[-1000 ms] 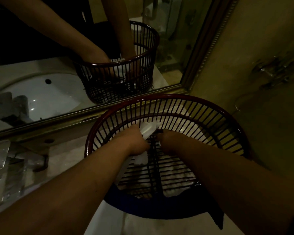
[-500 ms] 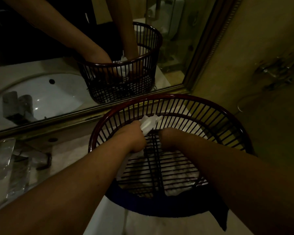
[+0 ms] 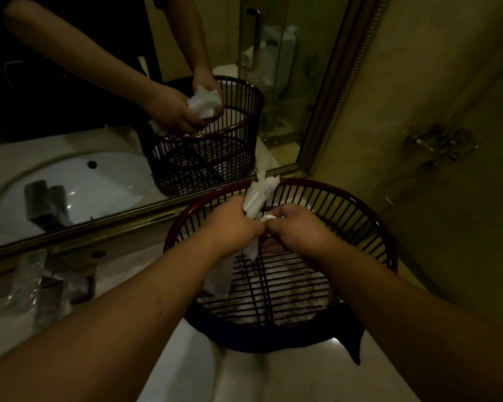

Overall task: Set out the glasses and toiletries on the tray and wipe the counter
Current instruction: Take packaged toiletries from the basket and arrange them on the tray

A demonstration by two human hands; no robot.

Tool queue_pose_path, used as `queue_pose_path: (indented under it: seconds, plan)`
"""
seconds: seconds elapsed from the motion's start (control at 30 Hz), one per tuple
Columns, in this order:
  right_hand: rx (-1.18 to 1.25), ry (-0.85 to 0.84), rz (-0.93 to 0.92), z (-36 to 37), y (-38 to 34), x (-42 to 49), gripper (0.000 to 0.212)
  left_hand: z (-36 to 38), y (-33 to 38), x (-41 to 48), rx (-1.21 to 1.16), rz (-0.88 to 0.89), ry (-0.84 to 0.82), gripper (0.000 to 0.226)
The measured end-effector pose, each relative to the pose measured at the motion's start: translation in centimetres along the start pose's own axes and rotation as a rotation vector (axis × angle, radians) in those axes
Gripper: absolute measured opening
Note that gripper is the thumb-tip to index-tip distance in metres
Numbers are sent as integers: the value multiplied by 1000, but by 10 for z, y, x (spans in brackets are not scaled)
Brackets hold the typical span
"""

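A round dark-red wire basket (image 3: 360,210) stands on the pale counter (image 3: 302,381) against the mirror. Both my hands are over its open top. My left hand (image 3: 233,224) is closed on a bunch of white paper or plastic packets (image 3: 257,195) that stick up above the rim and hang down below my fist. My right hand (image 3: 296,227) touches the left one and pinches a small white piece (image 3: 269,218). What the packets hold is not readable. The basket floor looks bare apart from pale patches under the bars.
A dark blue cloth (image 3: 352,340) lies under the basket's near side. Clear wrapped glasses (image 3: 29,282) and a tap (image 3: 70,282) sit at the left by the sink. The gold-framed mirror (image 3: 331,111) runs along the back; a wall (image 3: 447,111) with a metal fitting (image 3: 439,143) closes the right.
Both hands rose from the bottom of the basket to rim height, lifting the white packets with them. The hands came closer together.
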State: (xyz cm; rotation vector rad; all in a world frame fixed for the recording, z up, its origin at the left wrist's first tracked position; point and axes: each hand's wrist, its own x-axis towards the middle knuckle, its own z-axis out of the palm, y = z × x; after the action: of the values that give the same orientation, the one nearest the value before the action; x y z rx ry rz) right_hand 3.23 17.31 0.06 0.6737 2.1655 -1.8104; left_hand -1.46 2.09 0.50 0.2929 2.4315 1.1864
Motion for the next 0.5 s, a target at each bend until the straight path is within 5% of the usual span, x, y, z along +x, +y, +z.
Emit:
queue_pose_path:
  seconds: [0.5]
  plan:
    - [89,-26,-367,189,-109,-92,7,-188,-42,-124,-198,47,403,49]
